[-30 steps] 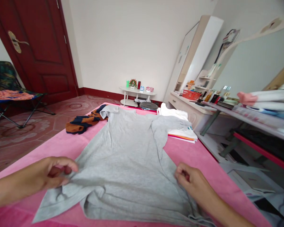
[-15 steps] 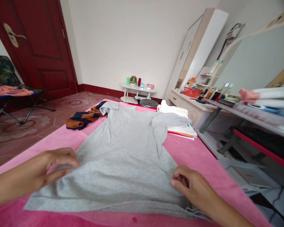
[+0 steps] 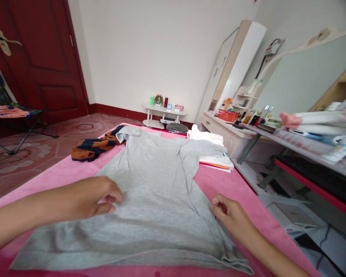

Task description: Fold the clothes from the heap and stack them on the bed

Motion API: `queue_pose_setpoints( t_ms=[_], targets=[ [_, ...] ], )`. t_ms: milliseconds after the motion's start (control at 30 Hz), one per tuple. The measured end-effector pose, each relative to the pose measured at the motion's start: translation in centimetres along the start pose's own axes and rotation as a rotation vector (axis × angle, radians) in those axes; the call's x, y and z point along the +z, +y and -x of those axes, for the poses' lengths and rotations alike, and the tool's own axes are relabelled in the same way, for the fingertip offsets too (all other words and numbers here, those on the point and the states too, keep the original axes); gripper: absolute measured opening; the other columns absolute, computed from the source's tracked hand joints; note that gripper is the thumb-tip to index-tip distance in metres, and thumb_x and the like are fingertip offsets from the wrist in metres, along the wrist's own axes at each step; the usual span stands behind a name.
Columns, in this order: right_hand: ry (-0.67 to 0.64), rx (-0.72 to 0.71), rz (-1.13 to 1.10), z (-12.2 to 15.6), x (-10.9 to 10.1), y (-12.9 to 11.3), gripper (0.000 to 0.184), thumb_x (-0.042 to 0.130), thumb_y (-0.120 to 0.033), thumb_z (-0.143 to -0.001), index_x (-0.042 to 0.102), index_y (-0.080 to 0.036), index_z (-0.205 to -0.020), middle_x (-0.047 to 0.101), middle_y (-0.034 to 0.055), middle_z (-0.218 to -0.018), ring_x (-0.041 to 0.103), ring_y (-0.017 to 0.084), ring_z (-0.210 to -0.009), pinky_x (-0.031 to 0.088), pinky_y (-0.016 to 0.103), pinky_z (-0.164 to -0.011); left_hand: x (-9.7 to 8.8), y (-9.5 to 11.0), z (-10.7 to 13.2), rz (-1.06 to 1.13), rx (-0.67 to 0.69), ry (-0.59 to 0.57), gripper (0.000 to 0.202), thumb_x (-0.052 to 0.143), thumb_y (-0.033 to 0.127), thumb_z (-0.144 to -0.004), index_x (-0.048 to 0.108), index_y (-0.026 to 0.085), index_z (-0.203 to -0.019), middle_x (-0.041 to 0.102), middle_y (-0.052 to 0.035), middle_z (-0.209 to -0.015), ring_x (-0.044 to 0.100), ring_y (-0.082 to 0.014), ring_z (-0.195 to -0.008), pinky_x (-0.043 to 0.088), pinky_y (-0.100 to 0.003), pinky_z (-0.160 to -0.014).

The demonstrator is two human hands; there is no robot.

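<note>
A grey T-shirt (image 3: 150, 196) lies spread over the pink bedcover (image 3: 219, 184), its hem toward me and its neck at the far end. My left hand (image 3: 95, 198) is over the shirt's left part, fingers bent and a gap between them and the thumb, with no cloth in it. At the shirt's right edge, my right hand (image 3: 227, 211) has thumb and fingers closed in a pinch on the fabric. Some creases run across the lower front, and the right side near the hem is bunched. The right sleeve rests partly on folded white clothes (image 3: 207, 136).
An orange and navy garment (image 3: 96, 148) lies at the bed's left edge. To the right stand a dressing table (image 3: 219, 123) and a shelf (image 3: 291, 148) loaded with bottles and cloths. A folding chair (image 3: 14, 119) is by the door, and a small white table (image 3: 161, 110) against the wall.
My left hand has moved right and inward from the shirt's left edge to above the cloth. My right hand stays at the right edge. The view has shifted slightly.
</note>
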State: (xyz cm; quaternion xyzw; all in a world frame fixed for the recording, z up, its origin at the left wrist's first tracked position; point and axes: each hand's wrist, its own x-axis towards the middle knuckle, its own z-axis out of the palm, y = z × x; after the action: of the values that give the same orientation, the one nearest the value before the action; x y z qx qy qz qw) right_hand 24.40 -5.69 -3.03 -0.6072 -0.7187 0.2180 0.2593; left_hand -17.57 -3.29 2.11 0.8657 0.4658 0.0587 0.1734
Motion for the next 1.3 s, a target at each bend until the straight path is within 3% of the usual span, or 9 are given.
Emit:
queue_pose_setpoints(
  t_ms=[67,167,267,367,467,633,867,1133,1300],
  targets=[
    [-0.059,-0.032,-0.007,-0.9,0.2,-1.1,0.016,0.047,-0.031,-0.08,0.053,-0.019,-0.07,0.051,-0.0026,-0.06,0.048,0.013,-0.057,0.032,0.022,-0.054,-0.2,1.1,-3.4,-0.006,0.137,-0.054,0.027,0.056,0.031,-0.08,0.069,0.029,-0.103,0.07,-0.0012,-0.099,0.064,-0.0183,-0.091,0.047,-0.026,-0.083],
    [-0.08,-0.059,0.144,-2.4,1.3,-3.5,0.02,0.054,-0.038,-0.078,0.058,-0.019,-0.075,0.058,-0.0002,-0.067,0.052,0.014,-0.062,0.032,0.023,-0.057,0.5,3.1,-9.2,-0.056,0.222,0.039,0.039,0.054,0.037,-0.083,0.061,0.023,-0.119,0.064,-0.0068,-0.114,0.06,-0.0218,-0.104,0.043,-0.031,-0.093],
    [-0.028,-0.053,0.374,-3.3,2.9,-5.1,0.029,0.06,-0.048,-0.073,0.058,-0.019,-0.073,0.062,0.0026,-0.069,0.054,0.017,-0.063,0.028,0.025,-0.056,2.9,3.9,-14.0,-0.08,0.198,0.158,0.053,0.043,0.045,-0.09,0.045,0.018,-0.136,0.049,-0.0127,-0.137,0.05,-0.0237,-0.121,0.038,-0.033,-0.1],
    [0.029,-0.08,0.446,-3.7,3.9,-4.8,0.017,0.056,-0.035,-0.076,0.056,-0.019,-0.069,0.062,0.0027,-0.068,0.054,0.016,-0.061,0.025,0.026,-0.055,6.1,3.0,-16.6,-0.136,0.072,0.217,0.059,0.03,0.053,-0.093,0.037,0.021,-0.141,0.031,-0.0134,-0.149,0.031,-0.0277,-0.136,0.026,-0.043,-0.109],
    [0.058,-0.054,0.256,-3.9,3.3,-2.8,0.012,0.048,-0.023,-0.075,0.052,-0.019,-0.064,0.058,0.0003,-0.061,0.052,0.014,-0.058,0.027,0.024,-0.054,8.6,1.7,-17.4,-0.173,0.008,0.232,0.063,0.022,0.061,-0.091,0.035,0.027,-0.142,0.024,-0.0091,-0.153,0.018,-0.0297,-0.14,0.016,-0.051,-0.111],
    [0.127,0.161,-0.205,-3.4,-0.6,2.3,0.025,0.046,-0.039,-0.073,0.043,-0.021,-0.056,0.047,-0.0035,-0.044,0.043,0.011,-0.041,0.032,0.023,-0.046,9.5,1.0,-17.4,-0.191,0.009,0.251,0.064,0.019,0.064,-0.09,0.033,0.03,-0.143,0.022,-0.0066,-0.154,0.017,-0.0283,-0.141,0.013,-0.05,-0.112],
    [0.199,0.283,-0.113,-1.5,-4.6,7.8,0.027,0.051,-0.04,-0.07,0.042,-0.022,-0.052,0.049,-0.003,-0.043,0.044,0.011,-0.04,0.035,0.023,-0.046,9.2,1.3,-17.4,-0.186,0.007,0.242,0.063,0.021,0.062,-0.091,0.032,0.029,-0.143,0.02,-0.0072,-0.154,0.016,-0.0278,-0.141,0.012,-0.049,-0.111],
    [-0.088,0.279,0.18,1.1,-4.7,3.6,0.045,0.045,-0.058,-0.08,0.054,-0.019,-0.059,0.057,0.0004,-0.052,0.051,0.013,-0.047,0.03,0.024,-0.046,9.2,1.3,-17.4,-0.189,0.015,0.243,0.062,0.023,0.06,-0.091,0.033,0.028,-0.143,0.02,-0.0077,-0.154,0.018,-0.0287,-0.14,0.011,-0.049,-0.111],
    [-0.094,0.192,0.531,2.9,-5.3,2.1,0.022,0.06,-0.033,-0.071,0.054,-0.019,-0.055,0.056,-0.0017,-0.053,0.049,0.012,-0.053,0.025,0.024,-0.05,9.4,1.3,-17.4,-0.187,0.01,0.25,0.061,0.024,0.059,-0.092,0.034,0.028,-0.143,0.021,-0.0078,-0.154,0.018,-0.0291,-0.14,0.012,-0.049,-0.111]
  ],
)
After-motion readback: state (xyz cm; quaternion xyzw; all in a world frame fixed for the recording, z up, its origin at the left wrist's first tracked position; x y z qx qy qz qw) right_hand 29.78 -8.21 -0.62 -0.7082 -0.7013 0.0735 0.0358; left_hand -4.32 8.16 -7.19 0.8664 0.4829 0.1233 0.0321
